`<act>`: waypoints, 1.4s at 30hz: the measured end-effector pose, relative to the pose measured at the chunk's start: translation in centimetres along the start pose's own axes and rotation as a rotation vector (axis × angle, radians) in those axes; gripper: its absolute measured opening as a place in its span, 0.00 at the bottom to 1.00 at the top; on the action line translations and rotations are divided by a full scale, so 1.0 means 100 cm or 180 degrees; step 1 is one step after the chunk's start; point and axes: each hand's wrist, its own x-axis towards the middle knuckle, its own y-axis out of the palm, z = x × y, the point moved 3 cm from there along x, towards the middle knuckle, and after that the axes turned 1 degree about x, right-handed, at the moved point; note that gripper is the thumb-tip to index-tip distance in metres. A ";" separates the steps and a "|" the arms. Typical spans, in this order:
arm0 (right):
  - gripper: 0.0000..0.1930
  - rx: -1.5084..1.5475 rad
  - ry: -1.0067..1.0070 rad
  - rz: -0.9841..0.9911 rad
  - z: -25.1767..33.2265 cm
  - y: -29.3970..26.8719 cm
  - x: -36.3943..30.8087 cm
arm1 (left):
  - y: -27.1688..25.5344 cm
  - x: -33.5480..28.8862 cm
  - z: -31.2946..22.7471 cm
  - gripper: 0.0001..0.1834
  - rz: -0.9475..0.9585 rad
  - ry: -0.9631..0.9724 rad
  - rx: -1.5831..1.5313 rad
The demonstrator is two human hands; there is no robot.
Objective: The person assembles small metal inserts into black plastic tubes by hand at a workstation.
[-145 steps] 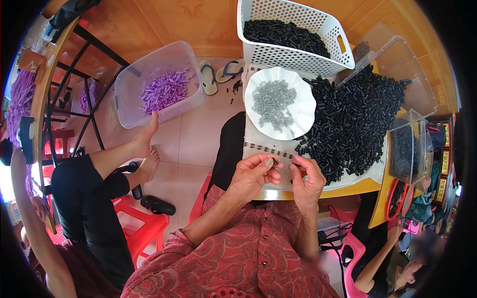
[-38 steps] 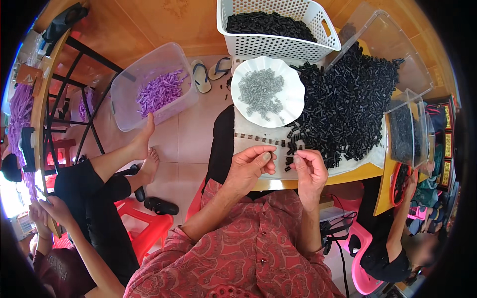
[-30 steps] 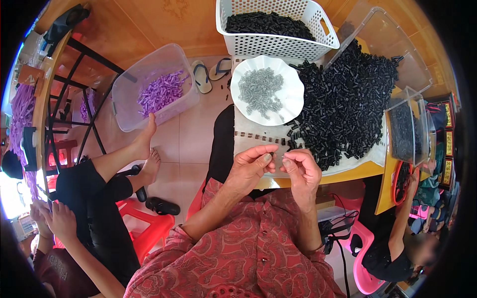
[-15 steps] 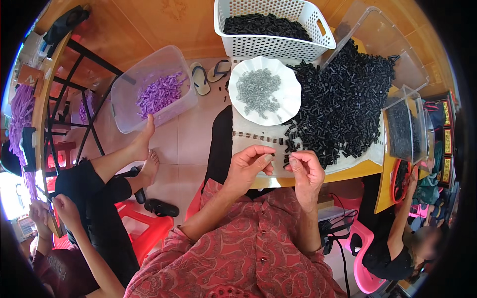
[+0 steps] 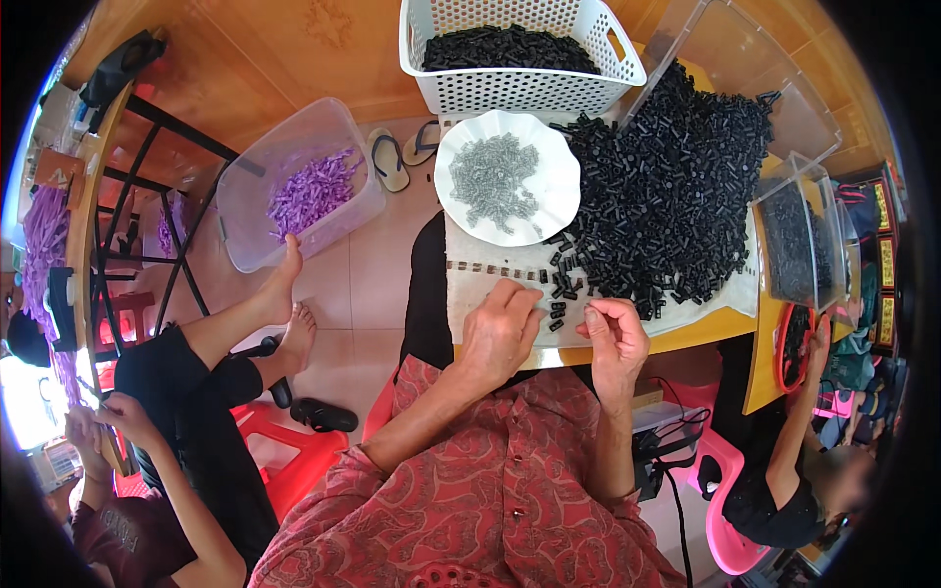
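My left hand [image 5: 500,333] is over the near edge of the table, back upward, with its fingers bent down and closed. What they hold, if anything, is hidden. Thumb and forefinger of my right hand [image 5: 618,338] are pinched together a little to the right; anything between them is too small to make out. Just beyond both hands lie a few loose black cylindrical pieces [image 5: 561,286], spilling from a large heap of black pieces [image 5: 667,196]. A short row of small dark pieces [image 5: 490,269] lines the white cloth [image 5: 490,253] ahead of my left hand.
A white scalloped plate [image 5: 564,201] holds small clear-grey pieces. Behind it stands a white perforated basket [image 5: 520,90] of black pieces. A clear bin [image 5: 240,201] with purple pieces sits on the floor at left. People work on either side.
My left hand has turned over from a pinch, its back now up, and its fingers have curled down toward the cloth. My right hand keeps its pinch, nearly in place. The view has shifted slightly.
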 end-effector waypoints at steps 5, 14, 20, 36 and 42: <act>0.04 0.0058 -0.0013 0.0073 -0.001 0.004 0.000 | -0.002 0.021 -0.003 0.13 -0.0118 0.0139 0.0316; 0.04 0.0029 -0.0072 0.0131 0.000 0.005 -0.001 | 0.011 0.031 0.008 0.15 0.0150 0.0247 0.0663; 0.04 0.0231 -0.0042 0.0135 0.003 0.007 0.000 | 0.005 0.028 0.021 0.13 0.0477 -0.0941 -0.2513; 0.04 0.0658 -0.0215 0.0547 0.035 0.036 0.010 | -0.006 0.013 0.023 0.19 0.0462 -0.1133 -0.4030; 0.05 0.0581 -0.0242 0.0594 0.033 0.038 0.010 | -0.010 0.013 0.022 0.19 0.0402 -0.1171 -0.3973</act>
